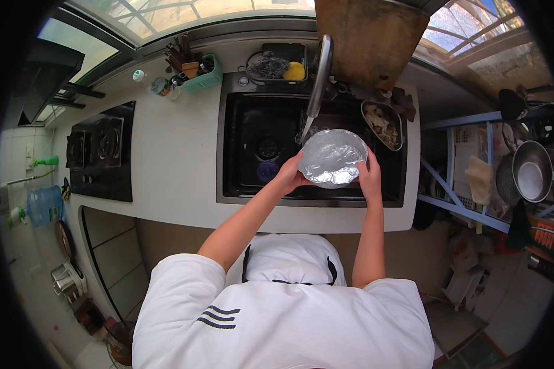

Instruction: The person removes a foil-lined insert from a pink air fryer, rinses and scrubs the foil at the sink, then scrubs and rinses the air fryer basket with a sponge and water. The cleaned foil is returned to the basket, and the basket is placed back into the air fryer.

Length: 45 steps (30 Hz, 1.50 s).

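Observation:
Both my hands hold a shiny round bowl (334, 157) with a scalloped rim, above the black kitchen sink (220, 152). My left hand (291, 175) grips its left side, and my right hand (370, 175) has its right side, thumb on the rim. Water seems to be in the bowl, though glare makes this uncertain. From the metal faucet (322, 69), a stream falls close to the bowl's upper left edge. A dark blue round object (267, 170) lies in the basin near the drain.
A strainer basket (382, 124) with food scraps sits at the sink's right corner. Behind the sink are a wire rack with a yellow sponge (294, 71) and a large cutting board (369, 41). Left stand a green utensil basket (203, 80), a bottle (161, 86) and a gas stove (104, 152).

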### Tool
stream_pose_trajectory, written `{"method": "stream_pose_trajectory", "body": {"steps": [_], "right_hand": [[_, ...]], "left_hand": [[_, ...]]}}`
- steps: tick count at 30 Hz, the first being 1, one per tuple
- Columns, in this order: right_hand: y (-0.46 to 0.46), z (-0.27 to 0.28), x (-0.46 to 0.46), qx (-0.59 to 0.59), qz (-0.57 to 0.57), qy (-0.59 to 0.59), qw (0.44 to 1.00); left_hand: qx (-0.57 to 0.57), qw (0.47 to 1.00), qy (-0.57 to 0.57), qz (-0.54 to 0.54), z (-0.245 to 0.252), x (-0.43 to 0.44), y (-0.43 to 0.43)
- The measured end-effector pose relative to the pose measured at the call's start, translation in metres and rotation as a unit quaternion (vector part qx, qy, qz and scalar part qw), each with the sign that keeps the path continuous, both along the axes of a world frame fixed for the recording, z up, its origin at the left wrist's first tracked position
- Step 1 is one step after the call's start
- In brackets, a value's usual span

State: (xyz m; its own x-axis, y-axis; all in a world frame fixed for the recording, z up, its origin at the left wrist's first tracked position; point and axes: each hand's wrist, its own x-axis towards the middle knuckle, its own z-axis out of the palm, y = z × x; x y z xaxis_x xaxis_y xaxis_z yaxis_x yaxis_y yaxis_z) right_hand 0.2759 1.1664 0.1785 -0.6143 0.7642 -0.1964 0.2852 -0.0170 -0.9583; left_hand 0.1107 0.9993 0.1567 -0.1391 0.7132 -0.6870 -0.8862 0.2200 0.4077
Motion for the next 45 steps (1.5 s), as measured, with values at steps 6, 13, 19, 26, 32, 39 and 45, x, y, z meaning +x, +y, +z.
{"method": "stream_pose_trajectory", "body": {"steps": [6,13,19,26,32,39,45], "right_hand": [[-0.019,0.134,-0.038,0.243,0.104,-0.288,0.92],[-0.045,0.161,-0.059,0.376,0.213,-0.325,0.841],[-0.018,0.137,-0.032,0.258,0.104,-0.228,0.933],[-0.021,-0.003,-0.037,-0.059,0.093,-0.072,0.991],[-0.006,-0.103,-0.044,-0.128,0.154,-0.117,0.973],[0.105,-0.221,-0.015,0.203,0.173,-0.427,0.864],[0.147,-0.303,0.035,0.297,0.205,-0.458,0.812]], "left_hand": [[0.051,0.979,-0.105,-0.166,-0.024,0.046,0.01],[0.139,0.945,-0.242,-0.168,-0.025,0.119,0.045],[0.034,0.972,-0.136,-0.188,-0.026,0.083,0.021],[-0.106,0.993,0.018,0.047,-0.029,-0.002,-0.051],[-0.166,0.973,0.15,0.059,-0.04,-0.035,-0.089],[-0.196,0.967,0.11,0.12,-0.06,-0.051,-0.084],[-0.202,0.958,0.07,0.191,-0.101,-0.072,-0.073]]}}
